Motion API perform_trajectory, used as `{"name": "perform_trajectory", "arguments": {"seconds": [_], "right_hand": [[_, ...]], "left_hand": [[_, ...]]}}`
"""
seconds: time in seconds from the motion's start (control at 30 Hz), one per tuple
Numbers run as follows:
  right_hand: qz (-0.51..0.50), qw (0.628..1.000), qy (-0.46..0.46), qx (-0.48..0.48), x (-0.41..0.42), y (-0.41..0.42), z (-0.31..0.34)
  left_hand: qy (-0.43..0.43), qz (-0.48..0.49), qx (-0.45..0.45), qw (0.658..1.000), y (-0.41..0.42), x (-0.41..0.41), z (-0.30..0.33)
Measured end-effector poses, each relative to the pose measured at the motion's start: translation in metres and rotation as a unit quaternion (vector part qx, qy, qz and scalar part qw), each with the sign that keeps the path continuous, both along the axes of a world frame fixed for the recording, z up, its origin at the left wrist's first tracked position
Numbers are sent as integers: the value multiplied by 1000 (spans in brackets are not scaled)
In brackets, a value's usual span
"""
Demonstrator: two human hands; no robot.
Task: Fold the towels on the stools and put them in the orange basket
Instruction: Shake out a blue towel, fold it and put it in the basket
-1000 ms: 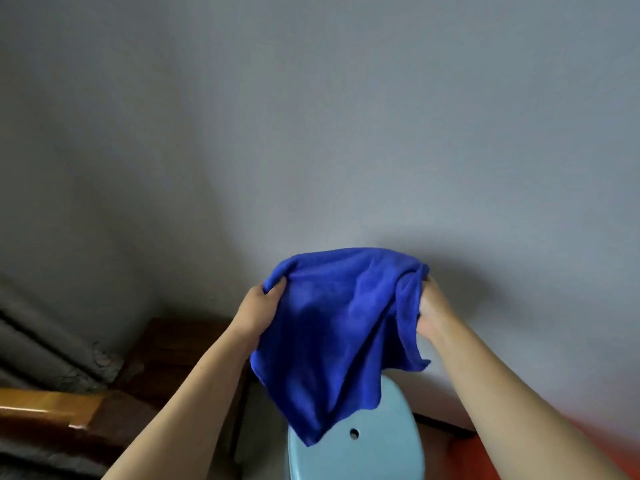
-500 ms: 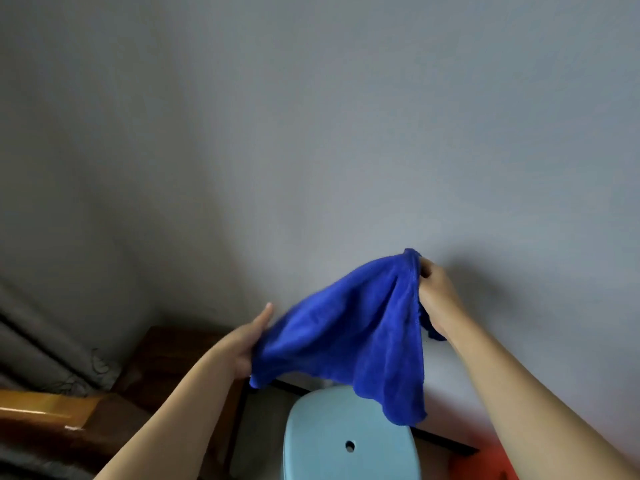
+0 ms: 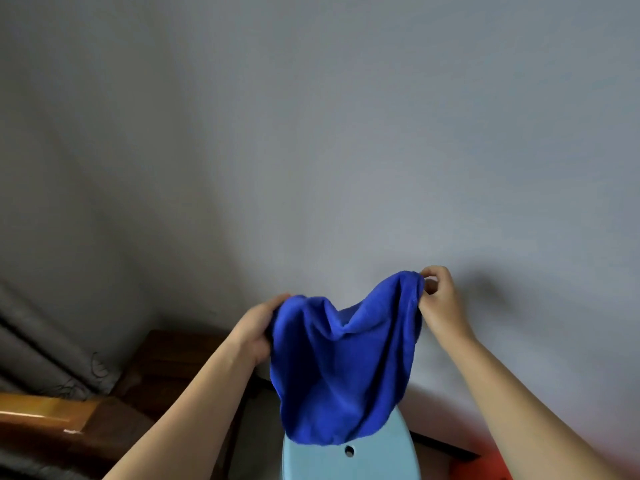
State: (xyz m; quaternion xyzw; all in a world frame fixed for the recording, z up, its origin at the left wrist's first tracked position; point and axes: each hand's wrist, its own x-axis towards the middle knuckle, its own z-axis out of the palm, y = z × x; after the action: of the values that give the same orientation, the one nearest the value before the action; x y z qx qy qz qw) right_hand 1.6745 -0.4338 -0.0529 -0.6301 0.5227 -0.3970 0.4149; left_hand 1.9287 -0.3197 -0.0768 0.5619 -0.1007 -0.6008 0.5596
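A blue towel point(image 3: 341, 368) hangs in the air in front of the grey wall, held up by both hands. My left hand point(image 3: 258, 329) grips its upper left edge. My right hand point(image 3: 440, 299) pinches its upper right corner, a little higher. The top edge sags between the hands, and the bottom of the towel hangs down over the seat of a light blue stool point(image 3: 363, 459). A strip of the orange basket point(image 3: 485, 467) shows at the bottom right, mostly hidden behind my right forearm.
The grey wall point(image 3: 346, 150) fills most of the view. Dark wooden furniture point(image 3: 166, 365) stands at the lower left beside a grey curtain point(image 3: 38, 348). A lighter wooden edge point(image 3: 41, 408) lies at the far left.
My left hand has come up and taken hold of the towel's upper left edge. My right hand has shifted to the right, spreading the towel wider between the hands.
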Motion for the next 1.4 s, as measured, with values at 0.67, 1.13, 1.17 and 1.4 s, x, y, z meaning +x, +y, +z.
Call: {"name": "perform_trajectory", "arguments": {"seconds": [0.67,1.13,1.17,1.4], "right_hand": [[111,978,-139,105,15,-15,58],[-72,986,113,103,-12,-29,17],[-77,979,74,171,-14,-28,13],[-15,904,-133,406,-28,-22,-3]], "left_hand": [[109,57,16,992,17,-16,-24],[71,51,-226,970,6,38,57],[60,33,-227,972,5,40,61],[-47,-35,-152,987,-1,55,77]]}}
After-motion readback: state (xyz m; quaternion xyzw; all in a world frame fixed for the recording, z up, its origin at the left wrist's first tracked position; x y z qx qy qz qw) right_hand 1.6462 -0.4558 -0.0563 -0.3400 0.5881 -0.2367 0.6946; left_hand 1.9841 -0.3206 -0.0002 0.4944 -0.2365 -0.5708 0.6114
